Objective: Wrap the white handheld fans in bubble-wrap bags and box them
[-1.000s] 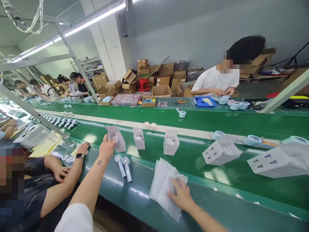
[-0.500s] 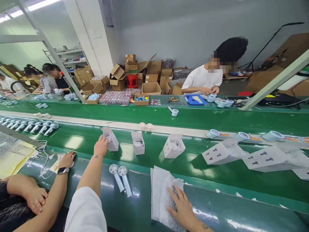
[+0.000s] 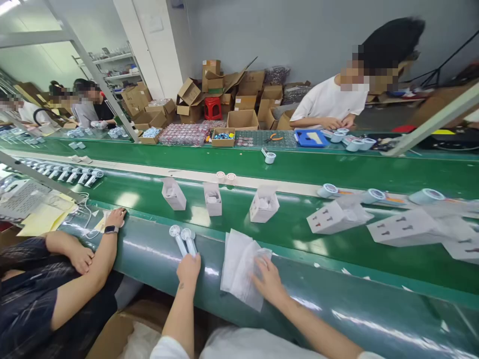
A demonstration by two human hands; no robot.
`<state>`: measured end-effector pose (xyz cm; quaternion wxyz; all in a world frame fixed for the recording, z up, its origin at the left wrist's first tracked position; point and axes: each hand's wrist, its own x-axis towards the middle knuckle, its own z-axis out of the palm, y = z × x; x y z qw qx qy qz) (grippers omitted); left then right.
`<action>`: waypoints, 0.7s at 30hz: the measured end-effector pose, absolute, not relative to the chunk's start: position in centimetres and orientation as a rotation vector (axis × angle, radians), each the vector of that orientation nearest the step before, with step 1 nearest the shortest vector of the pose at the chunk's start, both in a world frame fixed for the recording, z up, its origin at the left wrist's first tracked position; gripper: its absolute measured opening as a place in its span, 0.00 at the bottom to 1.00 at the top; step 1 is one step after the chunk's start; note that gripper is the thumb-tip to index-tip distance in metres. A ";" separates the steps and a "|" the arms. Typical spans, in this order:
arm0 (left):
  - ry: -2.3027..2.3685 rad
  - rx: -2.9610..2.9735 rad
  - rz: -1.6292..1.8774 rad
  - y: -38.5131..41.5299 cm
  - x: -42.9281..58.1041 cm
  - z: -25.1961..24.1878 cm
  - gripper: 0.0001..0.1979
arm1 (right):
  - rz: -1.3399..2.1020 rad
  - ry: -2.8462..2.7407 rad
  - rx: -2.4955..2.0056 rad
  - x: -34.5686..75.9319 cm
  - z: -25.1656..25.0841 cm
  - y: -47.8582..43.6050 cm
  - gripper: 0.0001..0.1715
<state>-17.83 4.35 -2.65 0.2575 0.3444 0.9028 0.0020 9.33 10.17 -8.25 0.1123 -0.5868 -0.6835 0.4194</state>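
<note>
My left hand (image 3: 188, 270) is closed around the lower handles of two pale blue handheld fans (image 3: 182, 240), which lie side by side on the near ledge. Its fingertips are partly hidden. To the right, my right hand (image 3: 268, 280) rests with fingers spread on a small stack of bubble wrap bags (image 3: 239, 269). Beyond my hands, on the green belt, stand three open white boxes, a left one (image 3: 175, 195), a middle one (image 3: 213, 200) and a right one (image 3: 264, 207), each with wrapped contents inside.
More white boxes (image 3: 396, 228) with bubble wrap lie on the belt at the right. A co-worker's forearm (image 3: 99, 264) rests on the ledge at left, near yellow papers (image 3: 48, 214). A row of fans (image 3: 63, 172) lines the belt. Another co-worker (image 3: 333, 104) works across it.
My left hand has left the left white box and come back to the two handheld fans. My right hand stays on the bubble wrap bags. The view has shifted.
</note>
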 end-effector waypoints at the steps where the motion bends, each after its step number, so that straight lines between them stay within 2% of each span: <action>1: 2.441 0.904 0.065 4.1 -17.4 -2.3 0.25 | 1.330 -1.835 -1.659 9.9 -7.5 10.5 0.27; 3: 2.360 0.806 0.336 3.4 -15.5 -1.6 0.26 | 1.592 -1.445 -1.550 10.7 -5.9 11.1 0.22; 6: 2.021 0.672 0.848 2.1 -9.2 -0.7 0.24 | 1.962 -1.043 -1.419 11.3 -3.6 11.7 0.23; 8: 1.772 0.720 0.923 1.4 -4.2 -0.5 0.23 | 2.204 -0.883 -1.266 11.5 -2.4 11.8 0.22; 10: 1.562 0.902 0.789 0.9 -0.6 -0.7 0.22 | 2.327 -0.684 -1.120 12.2 -1.4 11.7 0.18; 12: 1.486 1.226 0.603 0.5 0.6 -1.3 0.18 | 2.275 -0.582 -1.097 14.1 -0.8 11.5 0.14; 17: 1.828 2.117 -0.053 -0.4 -3.0 -3.9 0.15 | 2.232 -0.494 -1.228 22.5 -1.0 10.6 0.17; 19: 1.859 2.173 -0.150 -0.5 -4.1 -4.7 0.12 | 2.268 -0.470 -1.261 25.4 -1.3 9.5 0.18; 21: 1.854 2.173 -0.106 -0.4 -4.1 -5.0 0.11 | 2.328 -0.446 -1.262 27.0 -1.5 7.9 0.19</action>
